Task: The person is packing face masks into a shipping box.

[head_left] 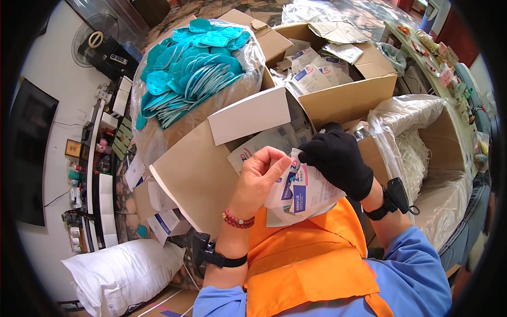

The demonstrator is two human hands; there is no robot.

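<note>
My bare left hand (256, 185), a red bead bracelet at its wrist, pinches the left edge of printed clear plastic packets (319, 194) in front of my orange apron. My right hand (338, 161), in a black glove, is closed on their top edge; its fingertips are partly hidden. At least two packets seem to overlap here, and a little teal shows through the plastic. Just beyond my hands, more printed packets (266, 141) lie in an open cardboard box (193, 171). A large heap of teal face masks (195, 68) fills a plastic-lined box at the far left.
Another open carton (348, 98) at the back holds many white packets (314, 76). On the right, a plastic-lined box (441, 142) contains thin white strands (412, 153). A full white sack (127, 277) lies at the lower left. A crowded table (422, 66) runs along the right.
</note>
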